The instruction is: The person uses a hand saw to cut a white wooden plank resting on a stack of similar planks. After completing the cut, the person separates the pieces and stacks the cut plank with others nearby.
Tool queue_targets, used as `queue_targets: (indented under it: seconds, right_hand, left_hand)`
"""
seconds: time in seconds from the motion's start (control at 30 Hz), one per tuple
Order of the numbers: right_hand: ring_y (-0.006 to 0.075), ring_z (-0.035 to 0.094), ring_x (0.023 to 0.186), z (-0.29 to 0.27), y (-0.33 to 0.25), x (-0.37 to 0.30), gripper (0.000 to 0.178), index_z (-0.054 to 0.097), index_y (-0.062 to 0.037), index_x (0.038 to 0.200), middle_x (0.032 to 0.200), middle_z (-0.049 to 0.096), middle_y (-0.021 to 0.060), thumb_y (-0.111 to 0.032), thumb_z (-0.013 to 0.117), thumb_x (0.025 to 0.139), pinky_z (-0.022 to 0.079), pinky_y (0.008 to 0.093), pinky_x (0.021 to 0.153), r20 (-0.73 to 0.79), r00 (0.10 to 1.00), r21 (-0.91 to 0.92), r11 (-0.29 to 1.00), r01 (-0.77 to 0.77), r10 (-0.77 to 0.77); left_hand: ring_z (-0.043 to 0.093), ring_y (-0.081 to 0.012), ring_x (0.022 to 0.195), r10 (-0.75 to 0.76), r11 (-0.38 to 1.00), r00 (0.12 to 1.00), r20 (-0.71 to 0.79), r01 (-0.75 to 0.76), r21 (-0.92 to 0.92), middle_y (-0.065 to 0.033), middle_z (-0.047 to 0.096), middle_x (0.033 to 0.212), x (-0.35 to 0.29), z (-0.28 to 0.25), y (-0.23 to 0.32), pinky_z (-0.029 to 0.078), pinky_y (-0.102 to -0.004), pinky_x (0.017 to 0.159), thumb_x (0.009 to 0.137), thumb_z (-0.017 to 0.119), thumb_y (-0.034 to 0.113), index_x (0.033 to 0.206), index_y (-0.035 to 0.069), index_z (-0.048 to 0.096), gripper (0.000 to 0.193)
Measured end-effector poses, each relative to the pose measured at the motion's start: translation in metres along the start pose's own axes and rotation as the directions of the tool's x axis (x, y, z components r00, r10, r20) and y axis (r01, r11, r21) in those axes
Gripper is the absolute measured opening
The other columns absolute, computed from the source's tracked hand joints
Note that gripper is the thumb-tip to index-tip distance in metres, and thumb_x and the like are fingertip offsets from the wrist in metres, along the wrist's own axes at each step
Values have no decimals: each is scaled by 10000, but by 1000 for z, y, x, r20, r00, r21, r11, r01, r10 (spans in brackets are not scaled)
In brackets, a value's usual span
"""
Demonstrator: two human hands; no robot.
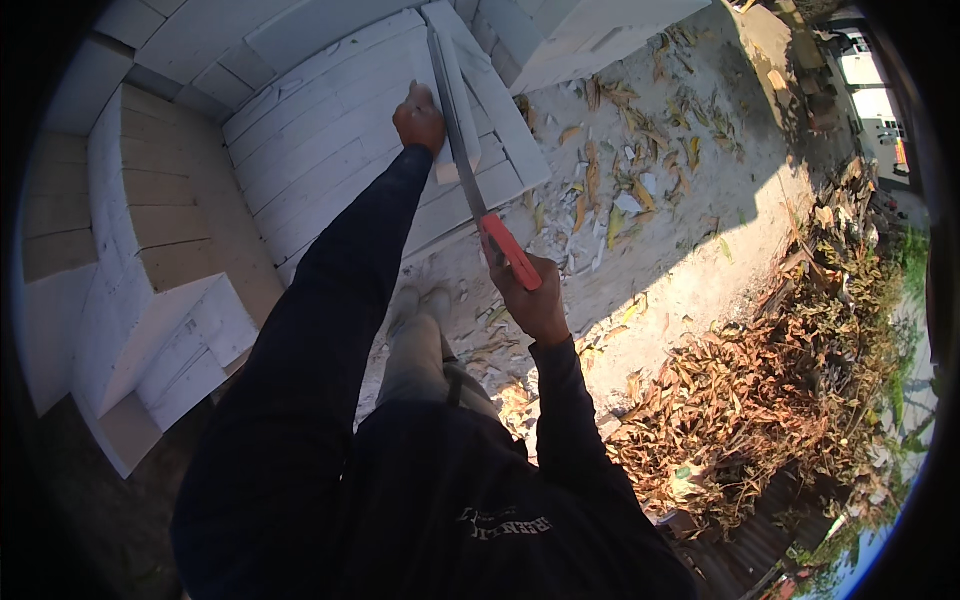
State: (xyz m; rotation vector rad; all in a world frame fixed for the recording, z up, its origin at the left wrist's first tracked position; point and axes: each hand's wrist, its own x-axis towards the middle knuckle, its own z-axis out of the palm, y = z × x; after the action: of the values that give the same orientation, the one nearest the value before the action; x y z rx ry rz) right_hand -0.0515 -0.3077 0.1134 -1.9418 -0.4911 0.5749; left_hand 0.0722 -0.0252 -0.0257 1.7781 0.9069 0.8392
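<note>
My right hand point(535, 302) is closed around the red handle point(512, 252) of a hand saw. Its long grey blade point(457, 135) points away from me, lying along a narrow white block point(462, 108). To the left of the blade, my left hand point(420, 120) presses down on the pale block surface with its fingers curled in. The underside of that hand is hidden. Beneath both lies a low platform of white blocks point(320, 140) with visible joints between them.
Stacked white blocks point(155, 215) rise at the left, and more blocks point(570, 40) stand at the far side. Dry leaves and white chips lie on the sandy ground point(650, 230). A heap of brown leaves point(730, 420) sits at the right.
</note>
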Motion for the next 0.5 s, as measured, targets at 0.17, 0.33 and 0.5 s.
queue_targets:
  seconds: [0.17,0.33,0.5]
  right_hand:
    - [104,482,618,-22,17,9,136,608,32,823,636,551,66,-75,680,867,432,313,574,92,993,48,996,74,-79]
    - [141,509,608,-31,10,11,150,673,29,986,674,587,95,-77,691,882,457,323,593,138,990,119,993,4,-21]
    - [243,624,628,27,-49,-27,487,572,27,1367,768,653,180,-79,675,903,511,343,636,-176,982,-4,998,64,-64]
  left_hand:
    - [721,-402,988,38,999,999,9,-38,12,-307,715,1022,3,2,-4,536,-402,871,1027,479,258,1281,-79,632,449]
    - [720,-404,976,-4,1000,1000,5,4,-21,-315,711,1018,-2,4,5,535,-397,863,1030,474,260,1297,-92,612,463]
    - [705,-386,737,32,999,993,-112,-33,-8,-283,688,779,-6,14,-15,523,-436,704,1019,494,240,1317,-86,611,457]
